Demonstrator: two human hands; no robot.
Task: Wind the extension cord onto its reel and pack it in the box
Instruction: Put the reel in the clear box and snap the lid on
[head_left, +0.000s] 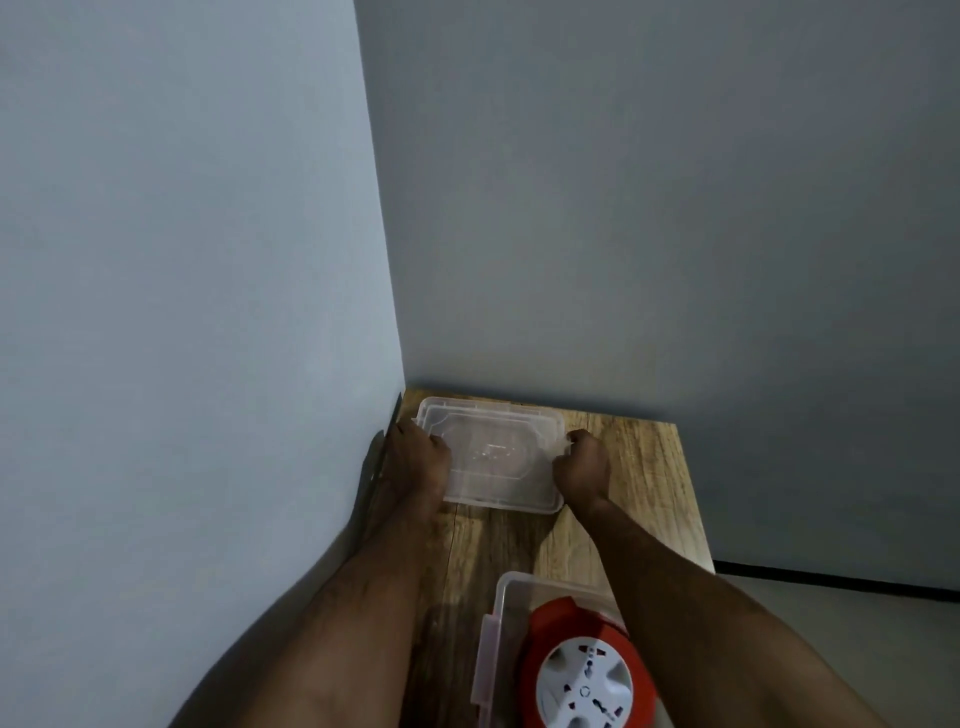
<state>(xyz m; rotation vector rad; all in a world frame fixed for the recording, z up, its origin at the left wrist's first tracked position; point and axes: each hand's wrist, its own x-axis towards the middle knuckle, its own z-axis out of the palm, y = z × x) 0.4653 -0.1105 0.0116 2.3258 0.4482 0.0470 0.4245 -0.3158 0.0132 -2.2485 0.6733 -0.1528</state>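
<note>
A: Extension cord reel (584, 675), red rim and white socket face, sits inside the clear plastic box (501, 597) at the near edge of the wooden table (644, 467). The cord itself cannot be made out apart from the reel.

B: What surrounds it?

A: Two grey walls (182, 234) meet in a corner just behind the table's far left end. The table fills that corner; pale floor shows to the right.

B: And the lid?

A: The clear lid (491, 452) lies flat at the table's far end, well apart from the box.

B: Hands?

A: Left hand (415, 457) grips the lid's left edge, squeezed close against the wall. Right hand (582, 462) is curled on its right edge. The right forearm crosses over the box's right side, hiding it.
</note>
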